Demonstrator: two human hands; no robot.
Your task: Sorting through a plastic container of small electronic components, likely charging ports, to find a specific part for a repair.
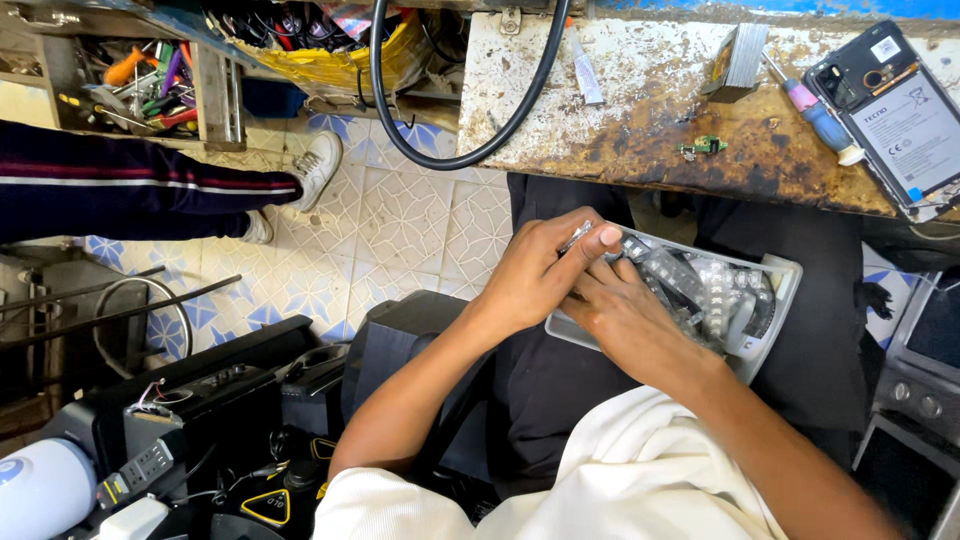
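Note:
A grey plastic box rests on my lap, packed with several small clear bagged parts. My left hand is at the box's near left corner, thumb and forefinger pinched on a small silvery metal piece. My right hand lies under the left one, fingers reaching into the box among the bags; its fingertips are hidden.
A stained workbench ahead carries an opened phone, a pink-handled screwdriver, a small circuit part and a black cable loop. Another person's leg and white shoe stand at left. Black equipment crowds lower left.

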